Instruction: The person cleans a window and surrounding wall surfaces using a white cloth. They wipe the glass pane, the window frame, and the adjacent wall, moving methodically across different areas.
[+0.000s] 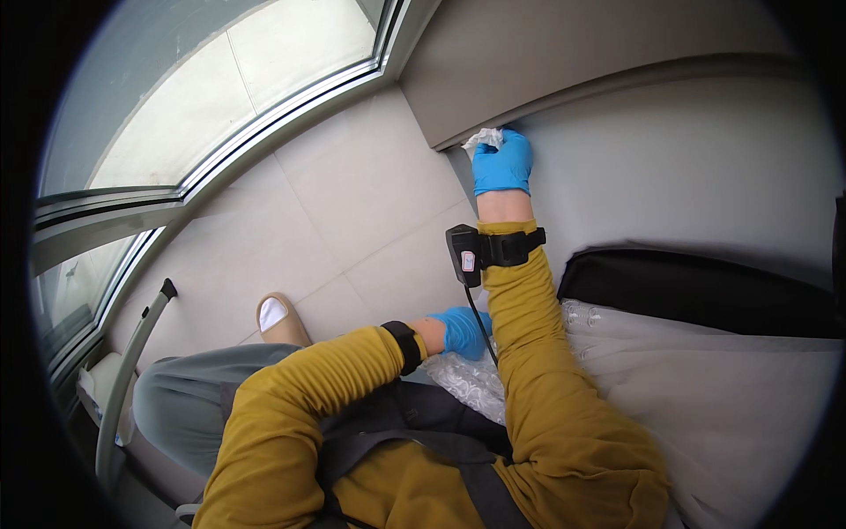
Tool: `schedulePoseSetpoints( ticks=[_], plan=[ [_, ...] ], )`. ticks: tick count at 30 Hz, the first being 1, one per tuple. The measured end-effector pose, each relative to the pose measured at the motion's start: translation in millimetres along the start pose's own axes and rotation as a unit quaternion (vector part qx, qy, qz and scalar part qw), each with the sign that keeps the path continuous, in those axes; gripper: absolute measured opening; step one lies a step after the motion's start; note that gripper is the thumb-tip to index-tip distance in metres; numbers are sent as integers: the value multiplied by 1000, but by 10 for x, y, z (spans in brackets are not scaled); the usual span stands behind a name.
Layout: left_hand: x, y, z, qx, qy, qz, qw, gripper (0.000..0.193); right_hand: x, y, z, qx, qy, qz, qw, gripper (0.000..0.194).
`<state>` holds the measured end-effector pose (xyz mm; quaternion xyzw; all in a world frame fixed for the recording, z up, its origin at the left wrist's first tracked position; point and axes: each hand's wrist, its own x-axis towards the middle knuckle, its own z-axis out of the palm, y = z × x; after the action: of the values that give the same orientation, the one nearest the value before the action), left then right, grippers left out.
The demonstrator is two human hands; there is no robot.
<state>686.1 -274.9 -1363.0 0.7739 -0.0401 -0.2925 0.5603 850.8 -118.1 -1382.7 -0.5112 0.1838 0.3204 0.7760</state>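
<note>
My right hand (pixel 505 164), in a blue glove, is stretched forward and closed on a crumpled white cloth or tissue (pixel 484 137). It holds this against the lower edge of a taupe panel (pixel 562 49), near the panel's left corner. Beneath the panel runs a smooth grey surface (pixel 681 152). My left hand (pixel 461 334), gloved too, is close to my body over white lace-patterned fabric (pixel 470 382). My right sleeve covers its fingers, so whether it grips the fabric is not visible.
Glazed doors with a metal frame (pixel 284 112) curve along the left, beside pale floor tiles (pixel 344 172). A grey tubular handle (pixel 135 357) rises at lower left. To the right lie a black padded piece (pixel 687 284) and sheer pale fabric (pixel 714 397). A cable (pixel 477 311) hangs from my right wrist device.
</note>
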Motion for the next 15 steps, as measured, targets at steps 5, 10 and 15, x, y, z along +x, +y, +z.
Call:
schedulePoseSetpoints(
  ticks=[5, 10, 15],
  plan=[
    [86, 11, 60, -6, 41, 43, 998, 34, -1093, -856, 456, -12, -217, -276, 936, 9],
    [211, 2, 151, 32, 23, 56, 998, 40, -1315, -1141, 722, -193, -62, -651, 732, 11],
    [270, -137, 242, 13, 53, 76, 996, 47, -486, -358, 236, -316, -130, -656, 673, 8]
  ],
)
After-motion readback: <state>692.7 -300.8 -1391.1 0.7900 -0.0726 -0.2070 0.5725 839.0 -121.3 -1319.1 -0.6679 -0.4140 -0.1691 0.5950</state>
